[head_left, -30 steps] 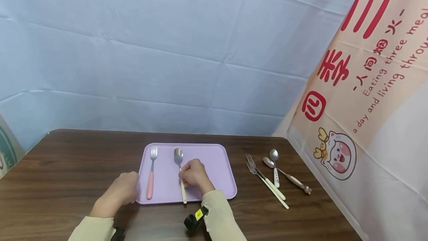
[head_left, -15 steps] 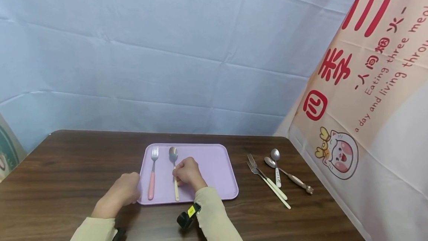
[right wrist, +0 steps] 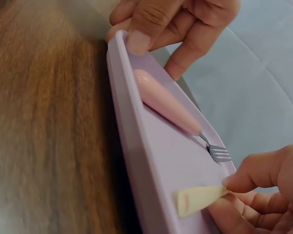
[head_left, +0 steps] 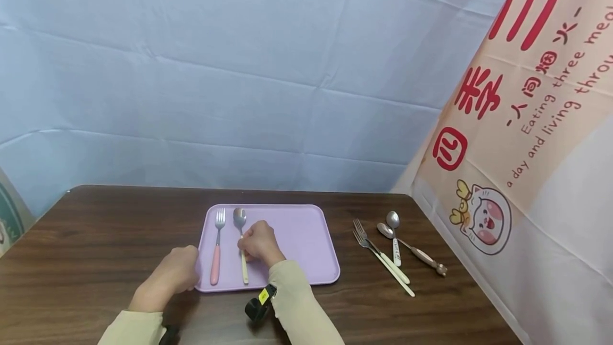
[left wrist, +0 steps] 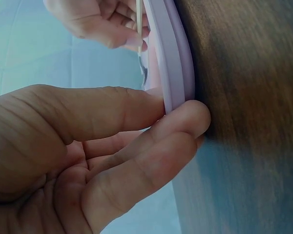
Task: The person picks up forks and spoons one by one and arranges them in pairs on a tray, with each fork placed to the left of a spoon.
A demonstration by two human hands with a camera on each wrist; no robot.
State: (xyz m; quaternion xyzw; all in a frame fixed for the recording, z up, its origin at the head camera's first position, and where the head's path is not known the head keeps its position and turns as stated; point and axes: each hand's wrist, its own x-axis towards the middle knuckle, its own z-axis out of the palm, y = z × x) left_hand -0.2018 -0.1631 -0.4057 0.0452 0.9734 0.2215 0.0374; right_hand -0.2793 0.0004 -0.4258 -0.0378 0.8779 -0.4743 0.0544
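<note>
Spoon (head_left: 240, 218), silver-bowled, cream-handled: in the head view the right hand (head_left: 259, 243) pinches it within the left half of the lilac tray (head_left: 297, 244), right of a pink-handled fork (head_left: 216, 260); the banner (head_left: 551, 148) at right reads "Eating three meal". Left wrist view: the left hand (left wrist: 88, 122) grips the tray's rim. Right wrist view: the spoon's blunt handle end, blurred.

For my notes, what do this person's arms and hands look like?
Left hand and right hand are bare, with pale cream sleeves. On the right is a black wrist camera with a yellow label; part of another black device shows on the left.
</note>
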